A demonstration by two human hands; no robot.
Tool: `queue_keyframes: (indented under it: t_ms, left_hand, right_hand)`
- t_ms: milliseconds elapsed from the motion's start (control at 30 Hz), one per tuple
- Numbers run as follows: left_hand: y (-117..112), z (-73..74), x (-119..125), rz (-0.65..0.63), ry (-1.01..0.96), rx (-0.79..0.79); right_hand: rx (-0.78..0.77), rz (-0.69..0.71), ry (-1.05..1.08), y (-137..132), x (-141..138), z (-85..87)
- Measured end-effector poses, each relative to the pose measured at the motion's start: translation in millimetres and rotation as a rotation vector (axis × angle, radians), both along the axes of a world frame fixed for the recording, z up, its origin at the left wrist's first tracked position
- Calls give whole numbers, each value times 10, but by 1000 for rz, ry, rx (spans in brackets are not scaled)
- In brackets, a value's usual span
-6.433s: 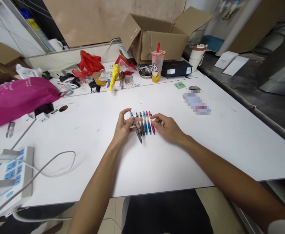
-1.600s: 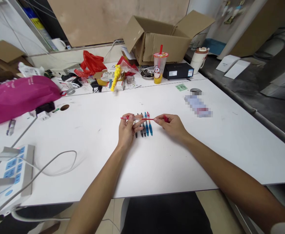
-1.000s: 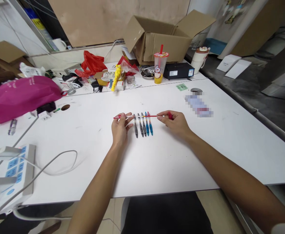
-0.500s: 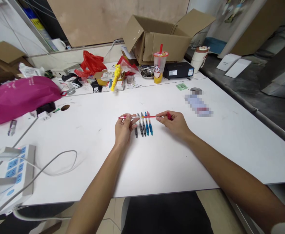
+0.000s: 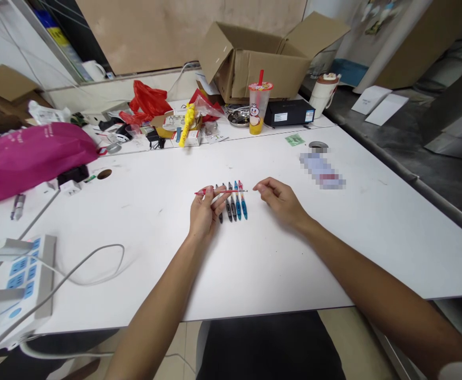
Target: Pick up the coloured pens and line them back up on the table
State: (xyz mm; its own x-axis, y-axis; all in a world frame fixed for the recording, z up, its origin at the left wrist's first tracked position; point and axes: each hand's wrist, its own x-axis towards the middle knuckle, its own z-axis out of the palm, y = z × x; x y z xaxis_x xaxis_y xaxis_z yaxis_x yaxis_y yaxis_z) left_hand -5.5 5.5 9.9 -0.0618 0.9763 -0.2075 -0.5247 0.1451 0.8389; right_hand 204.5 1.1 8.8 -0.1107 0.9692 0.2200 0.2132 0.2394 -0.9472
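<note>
My left hand (image 5: 204, 212) pinches a red pen part (image 5: 202, 191), with a thin red refill (image 5: 233, 191) sticking out to the right and ending in a metallic tip. Just right of that tip is my right hand (image 5: 280, 199), thumb and forefinger pressed together. A tiny thing shows at its fingertips, too small to name. Under the refill several pens lie side by side on the white table (image 5: 294, 274): black-gripped pens (image 5: 231, 210) at left, partly covered by my left fingers, and blue-gripped pens (image 5: 238, 208) at right. The rightmost has a pink top.
Behind stand an open cardboard box (image 5: 270, 74), a drink cup (image 5: 257, 113) with a red straw, and a black box (image 5: 289, 114). A magenta bag (image 5: 37, 153) lies at left, above a power strip (image 5: 29, 285) with a looping cable. A tape roll (image 5: 318, 146) lies at right.
My right hand has come away from the refill, leaving a small gap. The red piece seen in its fingers earlier no longer shows. My left hand has shifted slightly right.
</note>
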Motion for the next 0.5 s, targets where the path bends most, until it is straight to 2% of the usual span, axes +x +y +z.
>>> queue_keyframes:
  t_ms: [100,500]
  left_hand:
    - [3,9,-9,8,10,2]
    - [-32,-26,43,-31,35,2]
  right_hand:
    - [50,2,-125,-7,-1,17]
    - [113,71,-185,-14,-1,9]
